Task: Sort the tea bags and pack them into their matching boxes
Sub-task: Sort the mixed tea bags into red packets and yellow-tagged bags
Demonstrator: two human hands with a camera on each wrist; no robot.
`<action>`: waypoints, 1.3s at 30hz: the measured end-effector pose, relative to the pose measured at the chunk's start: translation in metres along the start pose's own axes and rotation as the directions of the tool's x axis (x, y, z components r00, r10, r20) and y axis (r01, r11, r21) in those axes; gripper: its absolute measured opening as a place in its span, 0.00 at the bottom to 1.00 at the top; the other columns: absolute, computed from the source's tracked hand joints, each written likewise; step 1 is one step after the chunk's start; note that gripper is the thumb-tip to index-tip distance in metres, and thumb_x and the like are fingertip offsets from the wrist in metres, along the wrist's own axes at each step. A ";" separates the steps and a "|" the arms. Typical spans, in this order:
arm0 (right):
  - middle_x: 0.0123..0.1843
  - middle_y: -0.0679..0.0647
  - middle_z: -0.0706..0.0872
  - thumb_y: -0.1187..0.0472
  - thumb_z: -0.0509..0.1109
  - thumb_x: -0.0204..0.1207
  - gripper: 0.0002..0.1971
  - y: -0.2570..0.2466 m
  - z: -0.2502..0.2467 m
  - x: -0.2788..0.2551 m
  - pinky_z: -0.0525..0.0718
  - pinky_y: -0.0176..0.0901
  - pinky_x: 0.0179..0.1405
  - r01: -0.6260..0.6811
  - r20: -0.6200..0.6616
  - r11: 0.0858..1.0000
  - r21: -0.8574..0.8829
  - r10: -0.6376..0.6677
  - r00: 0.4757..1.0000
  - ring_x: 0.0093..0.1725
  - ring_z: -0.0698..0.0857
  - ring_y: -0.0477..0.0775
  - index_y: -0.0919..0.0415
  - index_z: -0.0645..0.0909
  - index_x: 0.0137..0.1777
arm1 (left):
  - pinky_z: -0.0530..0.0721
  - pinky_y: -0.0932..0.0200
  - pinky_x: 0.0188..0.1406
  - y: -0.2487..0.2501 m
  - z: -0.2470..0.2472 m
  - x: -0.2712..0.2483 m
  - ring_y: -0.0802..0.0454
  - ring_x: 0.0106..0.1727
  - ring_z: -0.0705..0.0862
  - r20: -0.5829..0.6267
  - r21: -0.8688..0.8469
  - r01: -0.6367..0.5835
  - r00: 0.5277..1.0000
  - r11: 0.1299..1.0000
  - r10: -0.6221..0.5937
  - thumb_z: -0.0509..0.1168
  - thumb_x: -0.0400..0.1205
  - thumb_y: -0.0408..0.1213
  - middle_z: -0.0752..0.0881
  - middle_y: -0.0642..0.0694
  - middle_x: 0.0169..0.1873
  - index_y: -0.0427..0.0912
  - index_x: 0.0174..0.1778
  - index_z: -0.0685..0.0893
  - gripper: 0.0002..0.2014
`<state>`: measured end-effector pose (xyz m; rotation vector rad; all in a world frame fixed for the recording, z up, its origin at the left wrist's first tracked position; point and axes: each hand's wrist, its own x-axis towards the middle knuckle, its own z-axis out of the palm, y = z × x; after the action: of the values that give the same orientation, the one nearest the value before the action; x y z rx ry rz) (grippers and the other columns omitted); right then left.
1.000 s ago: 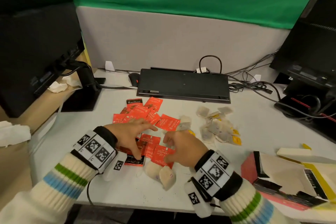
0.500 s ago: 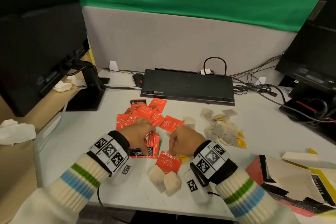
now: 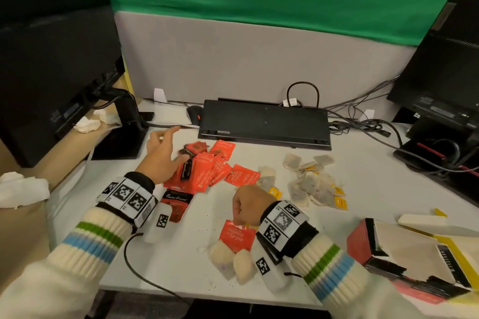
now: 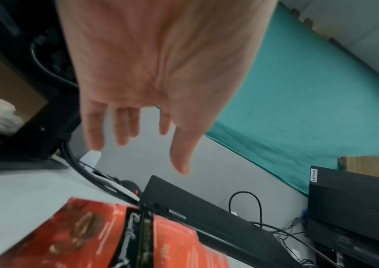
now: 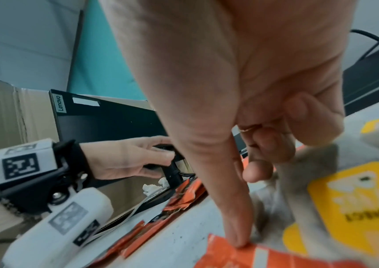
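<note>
Tea bags: red sachets point(image 3: 207, 166) lie in a loose heap at the middle of the white surface point(image 3: 363, 176); pale paper tea bags with yellow tags point(image 3: 311, 184) lie in a second heap just to its right, the two heaps nearly touching
Left hand point(image 3: 162, 155): lifted above the left edge of the red heap; fingers point(image 4: 124, 125) straight and spread, holding nothing; half a second ago it was curled down on the sachets near the person, and has since risen and moved away toward the keyboard point(image 3: 264, 122)
Right hand point(image 3: 248, 206): low over the surface between the heaps and the near edge; fingers curled under, thumb point(image 5: 225, 199) pressing the top edge of one red sachet point(image 3: 237, 235); whether the sachet is pinched or only pressed I cannot tell; the hand has hardly shifted since half a second ago
Dark-banded sachet point(image 3: 178, 201): lies beside the left wrist, now uncovered
Two round pale bags point(image 3: 233, 259): on the surface, partly under the single red sachet
Boxes: an open red box point(image 3: 363, 243) at the near right corner; a yellow box point(image 3: 461, 254) just behind it
Monitors: one at the far left point(image 3: 51, 46), one at the far right point(image 3: 445, 65)
</note>
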<state>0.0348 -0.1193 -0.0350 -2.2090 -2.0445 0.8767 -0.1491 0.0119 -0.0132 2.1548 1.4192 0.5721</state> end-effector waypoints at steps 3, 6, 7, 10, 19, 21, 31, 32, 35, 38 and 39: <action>0.50 0.59 0.91 0.66 0.76 0.71 0.07 0.001 -0.006 0.001 0.88 0.52 0.54 0.008 -0.011 1.000 0.003 -0.008 1.000 0.52 0.89 0.57 0.67 0.88 0.48 | 0.67 0.42 0.75 -0.003 -0.011 -0.001 0.34 0.79 0.62 0.162 0.123 0.091 0.981 0.988 -0.111 0.76 0.75 0.45 0.58 0.35 0.76 0.50 0.83 0.54 0.46; 0.48 0.50 0.84 0.56 0.80 0.67 0.14 -0.002 -0.005 -0.005 0.85 0.47 0.49 0.044 -0.019 0.998 0.048 -0.043 0.999 0.48 0.83 0.52 0.59 0.85 0.51 | 0.73 0.43 0.71 0.001 -0.014 -0.007 0.35 0.76 0.69 0.376 0.355 0.115 0.891 0.928 -0.254 0.80 0.66 0.55 0.58 0.35 0.76 0.55 0.84 0.43 0.60; 0.47 0.48 0.80 0.51 0.82 0.63 0.20 -0.004 -0.003 -0.008 0.83 0.46 0.47 0.051 0.000 0.999 0.016 -0.051 0.999 0.48 0.81 0.51 0.57 0.84 0.52 | 0.73 0.43 0.71 0.003 -0.010 -0.010 0.35 0.77 0.69 0.416 0.433 0.100 0.859 0.896 -0.296 0.81 0.64 0.57 0.58 0.35 0.77 0.57 0.84 0.39 0.63; 0.49 0.49 0.77 0.48 0.85 0.58 0.26 -0.009 0.004 -0.011 0.81 0.43 0.43 0.048 0.049 0.995 -0.083 -0.044 0.998 0.49 0.80 0.51 0.57 0.83 0.54 | 0.79 0.43 0.67 0.005 0.007 -0.018 0.34 0.74 0.72 0.452 0.535 0.060 0.822 0.843 -0.345 0.82 0.63 0.55 0.56 0.36 0.77 0.59 0.83 0.32 0.68; 0.52 0.61 0.91 0.66 0.74 0.74 0.09 0.003 -0.005 -0.001 0.87 0.48 0.55 0.013 0.027 1.000 0.018 -0.014 1.000 0.52 0.88 0.57 0.71 0.89 0.51 | 0.84 0.50 0.55 0.006 0.013 -0.015 0.35 0.66 0.79 0.474 0.479 0.025 0.834 0.877 -0.283 0.79 0.67 0.39 0.59 0.36 0.72 0.61 0.83 0.33 0.64; 0.50 0.60 0.91 0.67 0.69 0.76 0.08 0.002 -0.017 -0.003 0.85 0.41 0.45 0.035 -0.039 0.998 0.052 -0.033 0.999 0.46 0.86 0.52 0.69 0.88 0.48 | 0.84 0.50 0.56 0.005 0.012 -0.013 0.37 0.65 0.80 0.466 0.448 0.033 0.844 0.893 -0.265 0.78 0.68 0.36 0.64 0.36 0.70 0.61 0.82 0.33 0.63; 0.55 0.55 0.86 0.53 0.69 0.79 0.15 0.011 -0.065 -0.010 0.81 0.42 0.44 -0.047 -0.413 0.937 0.347 0.197 0.889 0.48 0.85 0.51 0.56 0.77 0.62 | 0.75 0.44 0.74 0.004 0.012 -0.018 0.42 0.78 0.71 0.598 0.450 -0.025 0.750 0.893 -0.281 0.83 0.63 0.51 0.64 0.44 0.82 0.54 0.83 0.32 0.69; 0.56 0.54 0.84 0.51 0.71 0.77 0.17 0.015 -0.061 -0.014 0.79 0.41 0.45 -0.094 -0.385 0.952 0.290 0.206 0.900 0.48 0.83 0.50 0.56 0.76 0.63 | 0.75 0.44 0.73 0.005 0.015 -0.018 0.42 0.78 0.71 0.600 0.473 -0.040 0.747 0.880 -0.288 0.83 0.63 0.50 0.64 0.44 0.82 0.54 0.83 0.31 0.70; 0.62 0.54 0.77 0.47 0.77 0.70 0.30 0.026 -0.046 -0.025 0.79 0.46 0.57 -0.180 -0.307 0.972 0.148 0.219 0.926 0.61 0.79 0.53 0.52 0.73 0.70 | 0.77 0.44 0.72 0.008 0.022 -0.019 0.41 0.77 0.71 0.599 0.516 -0.073 0.743 0.853 -0.299 0.83 0.65 0.46 0.64 0.45 0.82 0.54 0.84 0.32 0.68; 0.74 0.55 0.66 0.45 0.81 0.62 0.45 0.031 -0.028 -0.033 0.76 0.58 0.69 -0.227 -0.172 0.974 0.010 0.225 0.959 0.74 0.67 0.60 0.44 0.62 0.78 | 0.77 0.45 0.72 0.008 0.023 -0.019 0.43 0.77 0.72 0.584 0.486 -0.098 0.775 0.868 -0.240 0.82 0.66 0.44 0.67 0.46 0.81 0.53 0.85 0.40 0.64; 0.76 0.55 0.63 0.45 0.81 0.61 0.48 0.032 -0.023 -0.034 0.75 0.59 0.70 -0.234 -0.119 0.972 -0.018 0.230 0.966 0.76 0.65 0.62 0.43 0.60 0.80 | 0.77 0.45 0.71 0.008 0.021 -0.018 0.43 0.76 0.73 0.571 0.452 -0.101 0.796 0.886 -0.200 0.82 0.66 0.44 0.69 0.46 0.80 0.53 0.85 0.44 0.61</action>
<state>0.0738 -0.1472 -0.0146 -2.4894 -1.7884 0.7128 -0.1378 -0.0108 -0.0261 2.3242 1.3060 -0.5247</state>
